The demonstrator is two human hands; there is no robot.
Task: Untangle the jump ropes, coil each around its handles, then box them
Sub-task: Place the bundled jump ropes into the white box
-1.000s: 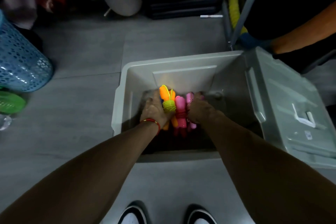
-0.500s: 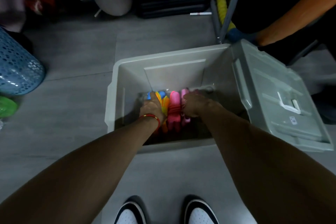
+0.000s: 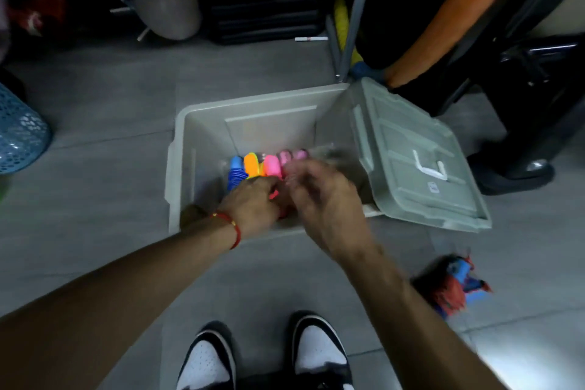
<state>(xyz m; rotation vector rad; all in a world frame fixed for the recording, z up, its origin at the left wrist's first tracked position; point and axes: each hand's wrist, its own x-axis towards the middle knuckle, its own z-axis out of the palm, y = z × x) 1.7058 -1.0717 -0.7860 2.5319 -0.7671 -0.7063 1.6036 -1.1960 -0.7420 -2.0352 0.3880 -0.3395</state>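
— Since half a second ago we have drawn our right hand (image 3: 319, 199) up and back from the storage box (image 3: 202, 123); it was down among the ropes, and now it hangs blurred above the box's near rim.

— And our left hand (image 3: 253, 206)?

— Still low inside the box, resting on the near ends of the coiled jump ropes (image 3: 266, 166), probably to keep the row packed together so the coils do not spring loose. Whether its fingers curl round a bundle we cannot tell; the back of the hand hides them.

— The right fingers?

— Loosely spread and holding nothing, as far as the blur allows.

— Where do the ropes lie?

— On the box floor, side by side toward its far wall: blue, orange, pink, then paler pink. Each is wound around its handles, which is why they sit so compactly.

— The lid (image 3: 421, 168)?

— Propped slanting on the box's right edge, within reach for closing.

— Anything left?

— A red and blue bundle (image 3: 452, 285) lies on the floor right of the box, too blurred to name; it may be what the freed hand goes for.
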